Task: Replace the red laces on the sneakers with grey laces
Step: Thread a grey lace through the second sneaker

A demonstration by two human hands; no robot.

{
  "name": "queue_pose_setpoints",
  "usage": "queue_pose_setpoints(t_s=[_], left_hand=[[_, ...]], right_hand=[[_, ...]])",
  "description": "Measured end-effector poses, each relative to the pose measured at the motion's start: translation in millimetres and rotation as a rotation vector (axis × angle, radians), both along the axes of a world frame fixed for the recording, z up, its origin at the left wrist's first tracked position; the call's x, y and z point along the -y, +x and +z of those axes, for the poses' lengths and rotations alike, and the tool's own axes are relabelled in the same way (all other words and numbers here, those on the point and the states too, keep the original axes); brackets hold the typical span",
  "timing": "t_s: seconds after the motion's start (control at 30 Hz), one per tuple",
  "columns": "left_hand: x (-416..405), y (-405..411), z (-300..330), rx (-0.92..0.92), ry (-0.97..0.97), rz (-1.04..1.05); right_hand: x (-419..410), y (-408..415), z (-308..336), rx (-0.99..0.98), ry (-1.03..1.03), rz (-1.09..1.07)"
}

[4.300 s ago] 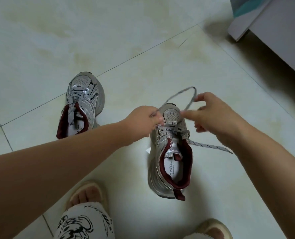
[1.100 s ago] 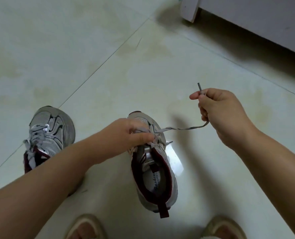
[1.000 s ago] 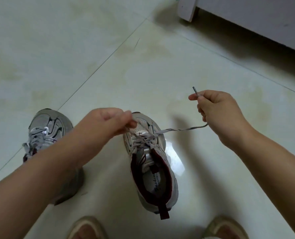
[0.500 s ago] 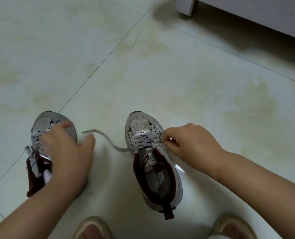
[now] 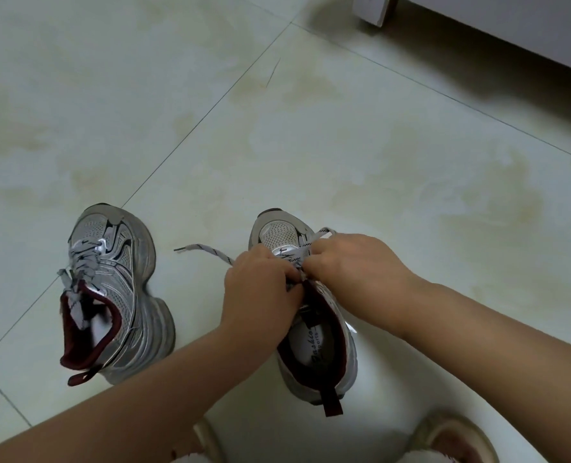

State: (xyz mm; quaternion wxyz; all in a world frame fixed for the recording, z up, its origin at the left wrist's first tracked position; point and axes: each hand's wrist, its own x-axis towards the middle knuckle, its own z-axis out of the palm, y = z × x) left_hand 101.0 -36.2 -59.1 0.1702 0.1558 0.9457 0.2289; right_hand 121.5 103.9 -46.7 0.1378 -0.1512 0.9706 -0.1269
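Under both hands, the near sneaker (image 5: pixel 314 332) is mid-lacing, left hand (image 5: pixel 260 292) and right hand (image 5: pixel 354 262) pinching its grey lace (image 5: pixel 207 252) together, while left of them the other sneaker (image 5: pixel 117 295) looks already relaced.

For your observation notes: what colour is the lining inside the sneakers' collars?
Dark red, on both the left sneaker and the right sneaker; head view.

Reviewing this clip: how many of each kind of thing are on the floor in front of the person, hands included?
Sneakers: 2, the left sneaker and the right sneaker
Grey laces: 2, the laced-in lace and the lace being threaded
Hands: 2, left hand and right hand, both with a grip on the lace being threaded
Furniture pieces: 1, white cabinet
Total: 7
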Motion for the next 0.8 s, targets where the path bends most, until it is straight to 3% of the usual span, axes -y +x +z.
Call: queue_pose_setpoints(t_s=[0.13,0.27,0.43,0.6,0.7,0.8], left_hand=[[0.2,-0.2,-2.2,0.034,0.012,0.034],[0.2,-4.6,-0.1,0.133,0.051,0.034],[6.4,-12.7,8.2,0.254,0.042,-0.027],[30.1,-15.8,27.9,0.3,0.032,-0.073],[53.0,-19.8,46.5,0.485,0.375,0.079],[86.5,-35.5,61.6,0.909,1.018,0.118]], right_hand=[[-2.3,-3.5,-4.1,0.108,-0.223,-0.322],[-3.4,3.3,-9.1,0.12,-0.292,-0.364],[6.6,23.6,-5.6,0.164,-0.415,-0.584],[16.7,35.4,-5.2,0.166,-0.385,-0.623],[25.6,40.3,-7.3,0.193,-0.438,-0.649],[27.6,43.8,-10.0,0.255,-0.514,-0.733]])
